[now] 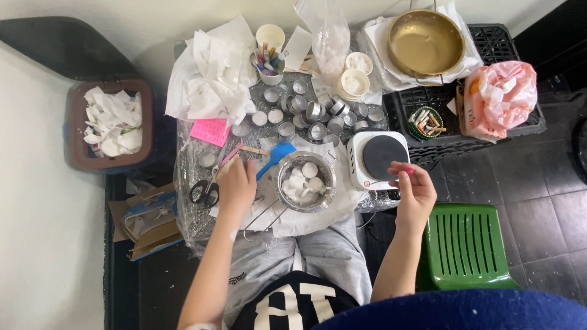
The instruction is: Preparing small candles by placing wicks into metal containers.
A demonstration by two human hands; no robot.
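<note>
The left hand rests palm down on the tabletop, just left of the metal pot, its fingers curled over the near end of a blue silicone spatula; whether it truly grips the handle cannot be told. The right hand hovers to the right of the pot, beside the front edge of the white electric hotplate, fingers loosely bent with thumb and forefinger pinched near something small and pink that is too tiny to identify.

The pot sits between the two hands. It is a small, shiny steel vessel with a wire handle pointing toward the person, and it holds white round wax pieces and broken chunks.

Left of the pot lie black-handled scissors, and behind them a pink paper note. Behind the pot stands a cluster of empty metal tealight cups, then crumpled white paper and a cup of coloured crayons. A brass pan sits far behind the hotplate.

The plastic sheet covering the tabletop blurs what lies beneath, and the person's forearm hides the pot handle's end.
</note>
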